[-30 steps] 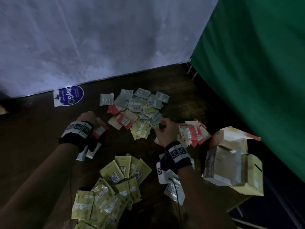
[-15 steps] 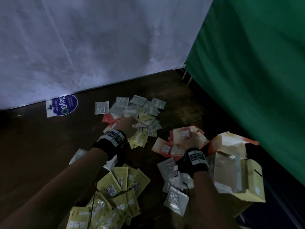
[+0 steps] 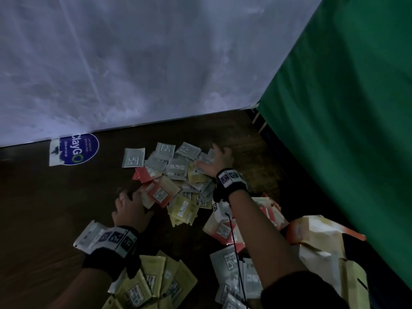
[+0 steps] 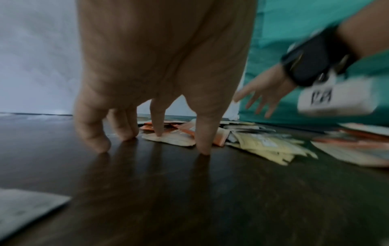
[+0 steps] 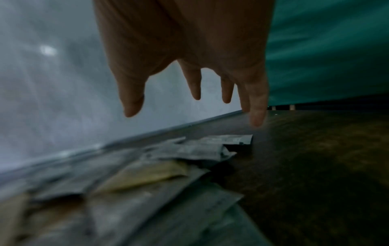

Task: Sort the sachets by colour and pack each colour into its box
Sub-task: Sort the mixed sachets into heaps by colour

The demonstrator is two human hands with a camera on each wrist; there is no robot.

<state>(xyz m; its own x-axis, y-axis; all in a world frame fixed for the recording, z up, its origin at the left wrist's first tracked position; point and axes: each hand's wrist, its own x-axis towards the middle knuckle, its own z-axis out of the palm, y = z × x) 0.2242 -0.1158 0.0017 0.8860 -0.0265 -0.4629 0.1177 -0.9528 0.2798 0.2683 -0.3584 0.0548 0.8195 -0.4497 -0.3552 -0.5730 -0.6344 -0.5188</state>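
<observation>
Fingers (image 4: 203, 143) of left hand (image 3: 128, 208) spread, tips on table (image 4: 189, 191); right hand (image 3: 215, 162) splayed over grey, yellow, orange sachets (image 3: 176, 168).

Glossy dark wood table (image 4: 189, 191), crinkly foil/paper sachets (image 3: 178, 170), creased cardboard boxes (image 3: 323, 253), matt green cloth (image 3: 356, 108).

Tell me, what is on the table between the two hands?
In the head view, the mixed heap of red, yellow and grey paper sachets lies between the left hand and the right hand, on the dark wooden table.
</observation>
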